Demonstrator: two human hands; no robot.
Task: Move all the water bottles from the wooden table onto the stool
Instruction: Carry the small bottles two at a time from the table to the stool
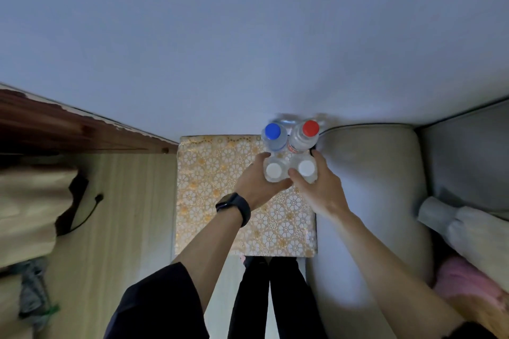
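The grey sofa (371, 187) runs along the stool's right edge, its arm close beside the bottles and leaving the right hand little room. The wooden table (124, 201) adjoins the left edge; no bottle shows on it. The patterned stool (220, 201) carries four upright bottles packed at its far right corner, probably to keep the near area free. The left hand (254, 183), above a wristwatch (234, 206), is wrapped round the left white-capped bottle (273, 170). The right hand (321, 187) clasps the right white-capped bottle (306, 168). The blue-capped bottle (272, 132) and the red-capped bottle (310, 128) stand just behind, unheld. Whether the gripped pair is fully seated cannot be told.
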